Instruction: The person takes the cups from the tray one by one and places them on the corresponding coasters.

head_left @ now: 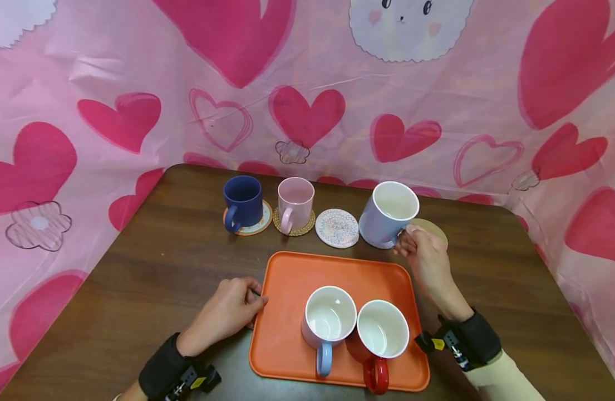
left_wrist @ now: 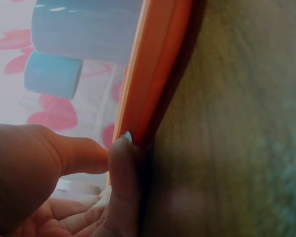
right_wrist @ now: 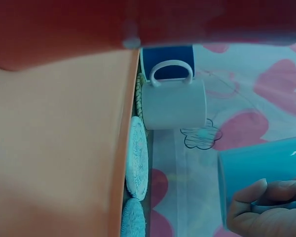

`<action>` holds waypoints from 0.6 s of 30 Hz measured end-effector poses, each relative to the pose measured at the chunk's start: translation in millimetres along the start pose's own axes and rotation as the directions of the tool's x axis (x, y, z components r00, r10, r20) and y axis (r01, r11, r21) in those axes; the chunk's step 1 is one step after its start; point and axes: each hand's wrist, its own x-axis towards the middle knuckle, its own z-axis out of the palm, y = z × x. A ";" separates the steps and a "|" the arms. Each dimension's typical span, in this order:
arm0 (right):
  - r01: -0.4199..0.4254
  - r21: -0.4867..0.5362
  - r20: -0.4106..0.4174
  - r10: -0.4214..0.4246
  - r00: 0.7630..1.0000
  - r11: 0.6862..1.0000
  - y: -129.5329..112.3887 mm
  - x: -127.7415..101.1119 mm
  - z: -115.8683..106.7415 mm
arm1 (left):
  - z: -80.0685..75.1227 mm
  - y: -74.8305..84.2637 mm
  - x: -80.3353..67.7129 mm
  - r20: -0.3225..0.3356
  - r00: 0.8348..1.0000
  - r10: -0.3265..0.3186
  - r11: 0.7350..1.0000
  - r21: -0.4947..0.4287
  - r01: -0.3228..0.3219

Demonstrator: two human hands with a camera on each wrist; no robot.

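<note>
My right hand (head_left: 424, 253) grips the handle of a pale blue mug (head_left: 382, 220) with a white inside. The right wrist view has this mug (right_wrist: 261, 163) raised above the coasters, its handle in the curled fingers. At the left side of an orange tray (head_left: 287, 345), my left hand (head_left: 229, 309) pinches the rim between thumb and fingers, as the left wrist view also tells. Standing on the tray are another light blue mug (head_left: 324, 323) and a red mug (head_left: 382, 334) with a white inside, side by side, handles toward me.
Behind the tray, a navy mug (head_left: 243, 200) and a pink mug (head_left: 295, 200) stand on coasters. To their right lie a white patterned coaster (head_left: 337, 228) and a tan coaster (head_left: 432, 229), partly hidden. A heart-printed cloth (head_left: 307, 67) hangs behind the wooden table (head_left: 137, 278).
</note>
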 end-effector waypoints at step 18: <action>-0.052 0.008 0.047 0.051 0.998 0.999 38.2 33.9 12.0 | 2.6 -1.2 -0.4 -0.007 1.000 -0.004 0.999 -0.051 0.003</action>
